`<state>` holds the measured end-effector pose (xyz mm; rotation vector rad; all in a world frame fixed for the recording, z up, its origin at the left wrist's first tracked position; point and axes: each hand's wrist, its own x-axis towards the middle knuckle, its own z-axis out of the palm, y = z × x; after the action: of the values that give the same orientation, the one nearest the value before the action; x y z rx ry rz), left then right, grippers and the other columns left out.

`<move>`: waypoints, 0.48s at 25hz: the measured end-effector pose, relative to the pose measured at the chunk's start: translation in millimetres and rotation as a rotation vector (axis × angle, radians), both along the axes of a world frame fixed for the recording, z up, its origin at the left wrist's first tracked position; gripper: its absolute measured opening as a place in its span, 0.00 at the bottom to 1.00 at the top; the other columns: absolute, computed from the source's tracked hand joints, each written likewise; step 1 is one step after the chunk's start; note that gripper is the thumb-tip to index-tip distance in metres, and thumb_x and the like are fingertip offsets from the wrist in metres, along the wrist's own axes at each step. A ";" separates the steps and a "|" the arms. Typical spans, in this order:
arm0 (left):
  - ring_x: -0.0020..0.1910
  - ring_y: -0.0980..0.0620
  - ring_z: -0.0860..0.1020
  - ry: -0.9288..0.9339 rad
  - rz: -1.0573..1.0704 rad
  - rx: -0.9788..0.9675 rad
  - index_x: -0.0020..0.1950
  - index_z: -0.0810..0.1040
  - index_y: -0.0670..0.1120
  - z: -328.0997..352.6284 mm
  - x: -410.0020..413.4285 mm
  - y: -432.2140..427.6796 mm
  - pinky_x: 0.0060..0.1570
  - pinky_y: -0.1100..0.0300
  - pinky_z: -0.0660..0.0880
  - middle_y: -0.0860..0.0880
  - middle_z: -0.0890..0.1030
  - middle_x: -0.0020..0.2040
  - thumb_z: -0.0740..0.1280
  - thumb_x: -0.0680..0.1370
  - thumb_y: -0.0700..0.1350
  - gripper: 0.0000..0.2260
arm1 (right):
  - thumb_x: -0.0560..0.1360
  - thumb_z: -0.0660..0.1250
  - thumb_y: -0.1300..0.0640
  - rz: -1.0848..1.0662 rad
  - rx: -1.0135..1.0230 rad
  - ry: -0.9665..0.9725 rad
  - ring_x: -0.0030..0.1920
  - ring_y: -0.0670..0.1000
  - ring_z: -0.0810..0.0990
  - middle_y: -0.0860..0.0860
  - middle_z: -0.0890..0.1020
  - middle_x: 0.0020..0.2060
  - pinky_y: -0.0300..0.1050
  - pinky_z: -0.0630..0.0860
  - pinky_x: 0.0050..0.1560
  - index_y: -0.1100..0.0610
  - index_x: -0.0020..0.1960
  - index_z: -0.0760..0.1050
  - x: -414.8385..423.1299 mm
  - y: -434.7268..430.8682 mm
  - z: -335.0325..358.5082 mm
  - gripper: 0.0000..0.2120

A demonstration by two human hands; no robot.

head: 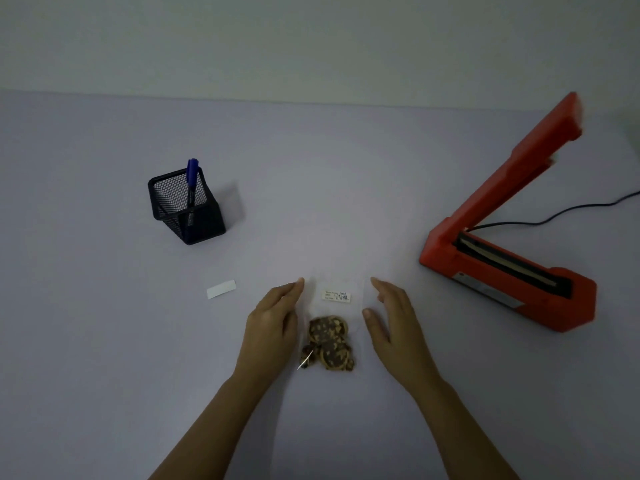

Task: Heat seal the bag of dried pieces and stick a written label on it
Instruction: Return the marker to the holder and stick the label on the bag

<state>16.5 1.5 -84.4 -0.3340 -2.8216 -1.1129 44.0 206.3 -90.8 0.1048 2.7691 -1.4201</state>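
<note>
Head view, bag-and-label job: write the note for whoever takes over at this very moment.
Left hand and right hand: both open, flanking the bag, holding nothing; contact unclear.
Bag lies flat on the table, dried pieces at its near end.
Done: a written label sits on the bag; the pen stands in the mesh holder.
Sealer at right, arm raised, nothing in it.
Left: the seal cannot be judged here, so check it. A white paper strip lies left of the bag.
</note>
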 end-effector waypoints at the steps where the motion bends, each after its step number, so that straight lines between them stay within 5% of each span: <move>1: 0.52 0.46 0.79 -0.017 0.007 -0.014 0.63 0.75 0.39 4.4 8.7 0.3 0.56 0.63 0.73 0.40 0.80 0.56 0.61 0.74 0.36 0.17 | 0.77 0.61 0.52 -0.039 -0.009 -0.053 0.64 0.48 0.68 0.47 0.67 0.63 0.46 0.69 0.65 0.52 0.70 0.60 10.2 -4.4 5.4 0.23; 3: 0.48 0.45 0.80 -0.117 0.052 -0.027 0.65 0.73 0.40 9.1 25.8 1.5 0.50 0.59 0.75 0.40 0.79 0.56 0.62 0.77 0.42 0.17 | 0.74 0.64 0.50 -0.148 -0.024 -0.174 0.62 0.49 0.70 0.51 0.66 0.64 0.47 0.71 0.63 0.54 0.71 0.58 29.6 -14.7 13.7 0.29; 6: 0.41 0.52 0.76 -0.337 0.145 -0.040 0.65 0.74 0.43 7.6 38.9 8.1 0.42 0.66 0.69 0.45 0.78 0.50 0.64 0.76 0.53 0.21 | 0.71 0.69 0.49 -0.205 -0.074 -0.307 0.52 0.50 0.76 0.53 0.71 0.59 0.43 0.74 0.53 0.56 0.68 0.63 39.3 -26.5 18.0 0.30; 9: 0.40 0.54 0.73 -0.398 0.167 -0.006 0.60 0.77 0.44 12.5 40.9 22.4 0.35 0.73 0.64 0.49 0.76 0.42 0.66 0.75 0.51 0.16 | 0.69 0.72 0.56 -0.136 -0.176 -0.342 0.42 0.44 0.78 0.52 0.77 0.50 0.30 0.73 0.43 0.58 0.66 0.67 35.9 -33.5 16.5 0.28; 12: 0.41 0.54 0.75 -0.380 0.218 0.044 0.62 0.75 0.45 21.8 38.2 31.6 0.36 0.75 0.66 0.50 0.76 0.43 0.67 0.75 0.49 0.17 | 0.69 0.72 0.60 -0.120 -0.233 -0.335 0.43 0.43 0.78 0.51 0.78 0.48 0.27 0.73 0.41 0.57 0.68 0.65 28.6 -29.5 21.4 0.30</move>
<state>54.6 33.2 -62.6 0.2091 -3.0437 -1.3047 72.5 176.8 -69.4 0.4628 2.3483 -1.5726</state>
